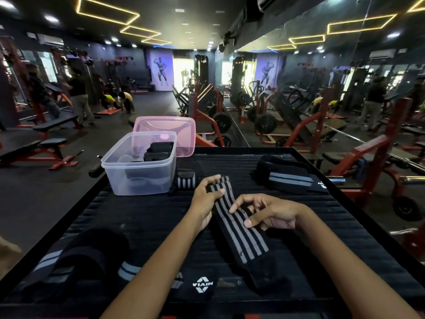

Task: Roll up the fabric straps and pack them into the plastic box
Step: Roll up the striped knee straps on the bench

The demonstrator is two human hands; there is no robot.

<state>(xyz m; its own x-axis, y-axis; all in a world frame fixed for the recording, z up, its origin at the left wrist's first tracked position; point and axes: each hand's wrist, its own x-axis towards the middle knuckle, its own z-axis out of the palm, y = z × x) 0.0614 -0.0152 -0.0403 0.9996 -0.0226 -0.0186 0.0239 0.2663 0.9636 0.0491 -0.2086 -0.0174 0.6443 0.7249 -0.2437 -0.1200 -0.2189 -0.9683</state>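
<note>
Strap (pixel 239 229), left grip (pixel 204 200) pinching, right grip (pixel 264 212) touching

The plastic box (pixel 138 166) stands at the desk's (pixel 138 217) far left, rolled straps (pixel 158 150) in it; its lid (pixel 165 134) behind; a flat strap (pixel 239 224) lies mid-desk; another strap (pixel 287 178) far right.

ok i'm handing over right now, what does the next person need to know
Left hand grips the far end of the striped strap, which lies unrolled on the table. Right hand fingers rest on its middle.
Box, lid off behind it, holds a few rolled straps; one roll waits beside it.
Left: roll this strap, the far-right strap and the near-left straps, then pack.
</note>
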